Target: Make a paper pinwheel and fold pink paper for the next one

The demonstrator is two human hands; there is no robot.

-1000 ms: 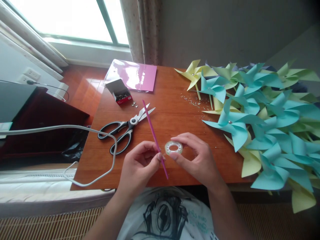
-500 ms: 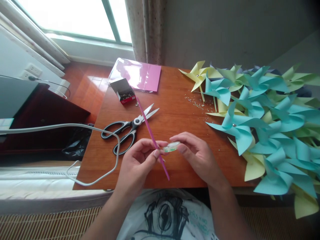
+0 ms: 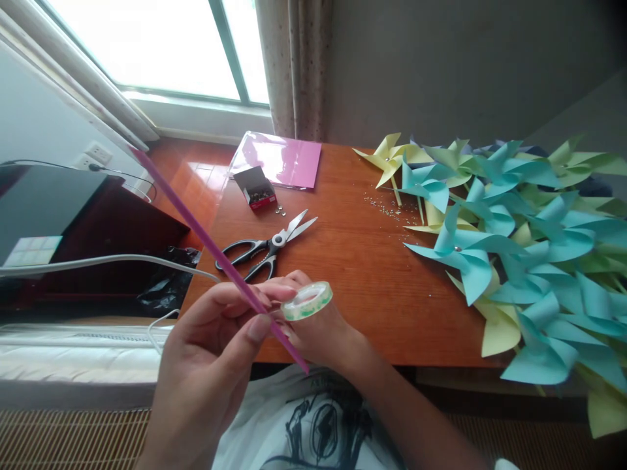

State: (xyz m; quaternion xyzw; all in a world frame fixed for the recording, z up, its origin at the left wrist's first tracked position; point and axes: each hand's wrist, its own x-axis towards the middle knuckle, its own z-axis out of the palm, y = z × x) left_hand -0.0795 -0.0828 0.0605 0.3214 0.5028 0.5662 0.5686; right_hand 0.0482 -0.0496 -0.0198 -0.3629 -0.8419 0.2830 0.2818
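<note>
A thin purple paper stick [image 3: 196, 225] slants across my left hand [image 3: 210, 359], pinched between its thumb and fingers near the lower end. A small roll of clear tape [image 3: 323, 299] with green marks is at my right hand [image 3: 318, 333], close to the stick's lower part. The right hand has its fingers bent in beside the stick and the roll; their tips are partly hidden behind the left fingers. Beyond the hands, scissors [image 3: 278, 240] with black and grey handles lie with blades apart on the wooden table [image 3: 362, 281].
Blue and yellow paper pinwheels [image 3: 470, 254] pile up on the right, beside scattered tiny bits [image 3: 386, 207]. At the back left are an open small box [image 3: 257, 189] of metal pieces and a pink paper pack [image 3: 306, 163]. A white cable [image 3: 122, 259] runs at the left.
My left hand has come nearer and left with the stick. My right hand has moved left, turned over and now reaches behind the tape roll. The view has shifted slightly.
</note>
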